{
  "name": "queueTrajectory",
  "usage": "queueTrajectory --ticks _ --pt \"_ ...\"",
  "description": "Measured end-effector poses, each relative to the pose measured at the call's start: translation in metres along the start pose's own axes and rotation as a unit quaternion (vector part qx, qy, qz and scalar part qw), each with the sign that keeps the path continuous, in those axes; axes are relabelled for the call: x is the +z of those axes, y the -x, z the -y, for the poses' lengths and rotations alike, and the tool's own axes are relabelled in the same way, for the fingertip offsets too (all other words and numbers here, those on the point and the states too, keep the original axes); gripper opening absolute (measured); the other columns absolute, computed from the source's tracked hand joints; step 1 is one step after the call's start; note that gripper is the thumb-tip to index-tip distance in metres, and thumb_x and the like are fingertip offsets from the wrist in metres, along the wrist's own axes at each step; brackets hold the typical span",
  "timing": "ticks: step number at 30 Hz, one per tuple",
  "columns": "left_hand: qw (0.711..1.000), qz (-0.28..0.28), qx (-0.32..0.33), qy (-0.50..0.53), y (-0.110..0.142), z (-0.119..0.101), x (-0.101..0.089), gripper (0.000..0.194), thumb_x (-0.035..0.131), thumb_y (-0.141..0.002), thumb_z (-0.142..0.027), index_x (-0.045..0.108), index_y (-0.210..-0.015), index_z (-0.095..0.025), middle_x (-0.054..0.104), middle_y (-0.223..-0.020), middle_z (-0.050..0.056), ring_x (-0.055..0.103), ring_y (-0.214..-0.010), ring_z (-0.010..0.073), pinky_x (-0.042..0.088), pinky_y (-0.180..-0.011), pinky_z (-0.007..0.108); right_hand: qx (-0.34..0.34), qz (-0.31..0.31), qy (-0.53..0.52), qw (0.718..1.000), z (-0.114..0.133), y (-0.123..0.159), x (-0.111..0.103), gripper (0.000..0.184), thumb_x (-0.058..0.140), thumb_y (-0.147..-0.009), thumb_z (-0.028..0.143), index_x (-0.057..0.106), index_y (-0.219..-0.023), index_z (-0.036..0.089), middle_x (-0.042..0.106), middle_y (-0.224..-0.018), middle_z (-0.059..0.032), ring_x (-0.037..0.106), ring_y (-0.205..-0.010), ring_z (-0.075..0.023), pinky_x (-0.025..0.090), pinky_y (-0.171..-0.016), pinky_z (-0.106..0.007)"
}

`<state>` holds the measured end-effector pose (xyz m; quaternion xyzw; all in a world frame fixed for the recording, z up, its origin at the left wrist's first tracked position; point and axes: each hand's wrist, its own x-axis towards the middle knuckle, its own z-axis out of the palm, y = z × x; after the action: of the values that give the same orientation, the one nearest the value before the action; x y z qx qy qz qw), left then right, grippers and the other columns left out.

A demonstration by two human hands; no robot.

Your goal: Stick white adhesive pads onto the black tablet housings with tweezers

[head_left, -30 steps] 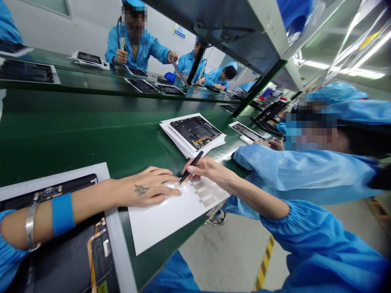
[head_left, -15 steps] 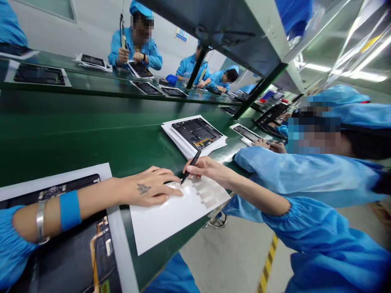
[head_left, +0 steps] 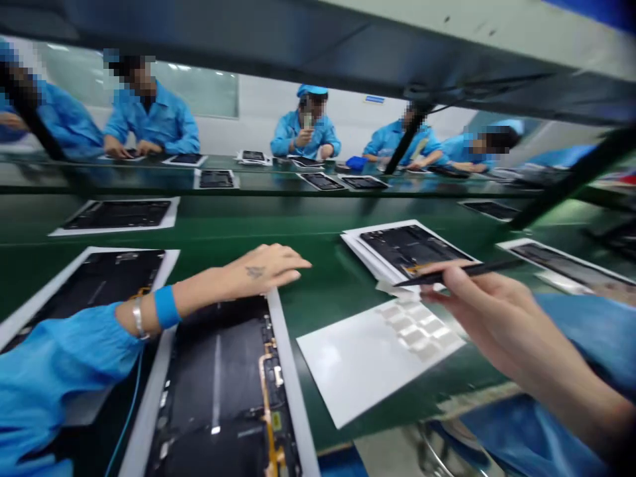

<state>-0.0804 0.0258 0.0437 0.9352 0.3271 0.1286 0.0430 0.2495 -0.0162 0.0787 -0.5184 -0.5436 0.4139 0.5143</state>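
Observation:
My right hand point(head_left: 477, 291) grips black tweezers point(head_left: 427, 281), their tips pointing left. A small pale sticker point(head_left: 390, 289) appears at the tips. Below lies a white sheet point(head_left: 342, 364) with rows of pale, translucent stickers point(head_left: 420, 328) on its right part. My left hand point(head_left: 265, 268) has its fingers stretched out and holds nothing. It hovers over or rests on the top edge of an opened black tablet housing point(head_left: 218, 391); I cannot tell which. Orange flex cables point(head_left: 265, 384) run along that housing's right side, and white paper lies beneath it.
Behind the sheet is a stack of papers with another tablet housing point(head_left: 412, 245) on top. More housings point(head_left: 119, 215) lie on the green bench point(head_left: 238, 225). A blue wrist-strap cord point(head_left: 126, 414) hangs by my left sleeve. A metal shelf point(head_left: 298, 43) crosses overhead. Co-workers in blue sit opposite and at right.
My view has swung left. My left hand has left the sticker sheet for the tablet housing. My right hand has lifted off the sheet, with a small sticker now at the tweezers' tips.

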Motion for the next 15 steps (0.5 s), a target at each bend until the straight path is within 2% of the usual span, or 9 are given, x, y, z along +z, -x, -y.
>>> queueTrajectory --ticks 1,3,6,8,11,13,15 --pt "0.999 0.001 -0.048 -0.024 0.021 0.011 -0.009 0.034 0.035 -0.105 -0.032 0.062 -0.12 -0.018 0.066 -0.114 0.009 0.06 -0.106 0.0227 0.044 -0.091 0.035 0.002 0.002 0.003 1.0 0.0 -0.001 0.005 0.047 0.082 -0.062 0.063 0.077 -0.076 0.018 0.071 -0.088 -0.0107 0.061 -0.074 -0.0193 0.049 -0.069 -0.031" --pt "0.993 0.021 -0.099 -0.058 0.062 0.023 -0.02 0.035 0.035 -0.104 -0.03 0.066 -0.097 -0.017 0.064 -0.089 0.005 0.061 -0.083 0.0189 0.045 -0.076 0.029 0.001 0.025 0.014 1.0 0.0 -0.003 0.024 0.05 0.081 -0.061 0.066 0.077 -0.076 0.019 0.071 -0.087 -0.0115 0.063 -0.075 -0.0214 0.05 -0.07 -0.034" --pt "0.99 0.036 -0.117 -0.073 0.106 0.022 -0.017 0.029 0.036 -0.103 -0.026 0.061 -0.09 -0.016 0.059 -0.085 0.004 0.057 -0.077 0.0166 0.043 -0.07 0.026 -0.02 0.118 0.03 0.992 0.001 -0.004 0.072 0.052 0.077 -0.064 0.068 0.076 -0.081 0.019 0.071 -0.082 -0.0091 0.064 -0.076 -0.022 0.05 -0.074 -0.035" --pt "0.989 0.032 -0.123 -0.076 0.118 0.012 -0.008 0.025 0.036 -0.103 -0.022 0.057 -0.092 -0.016 0.058 -0.088 0.004 0.056 -0.077 0.0162 0.044 -0.07 0.026 -0.027 0.2 0.02 0.979 0.001 -0.004 0.112 0.053 0.075 -0.066 0.068 0.075 -0.08 0.017 0.07 -0.081 -0.0078 0.063 -0.075 -0.0207 0.05 -0.075 -0.035" --pt "0.988 0.023 -0.132 -0.071 0.126 -0.004 0.001 0.021 0.036 -0.102 -0.019 0.055 -0.094 -0.016 0.057 -0.088 0.004 0.055 -0.076 0.0161 0.044 -0.068 0.026 -0.016 0.262 -0.011 0.965 -0.007 -0.006 0.166 0.051 0.073 -0.067 0.067 0.07 -0.073 0.017 0.064 -0.07 -0.0034 0.059 -0.07 -0.018 0.049 -0.074 -0.034" --pt "0.989 0.012 -0.133 -0.063 0.129 -0.011 0.004 0.02 0.037 -0.101 -0.015 0.057 -0.101 -0.017 0.058 -0.091 0.004 0.057 -0.08 0.0168 0.045 -0.07 0.026 -0.004 0.28 -0.013 0.96 -0.018 -0.009 0.189 0.05 0.069 -0.071 0.066 0.066 -0.072 0.017 0.06 -0.065 -0.001 0.056 -0.067 -0.0168 0.047 -0.074 -0.034" --pt "0.991 -0.009 -0.121 -0.055 0.135 -0.013 0.007 0.025 0.038 -0.099 -0.011 0.059 -0.11 -0.018 0.06 -0.096 0.005 0.059 -0.087 0.0178 0.047 -0.076 0.027 0.01 0.289 -0.001 0.957 -0.03 -0.011 0.201 0.049 0.067 -0.074 0.066 0.063 -0.071 0.017 0.057 -0.062 -0.0001 0.054 -0.066 -0.0162 0.045 -0.074 -0.034"
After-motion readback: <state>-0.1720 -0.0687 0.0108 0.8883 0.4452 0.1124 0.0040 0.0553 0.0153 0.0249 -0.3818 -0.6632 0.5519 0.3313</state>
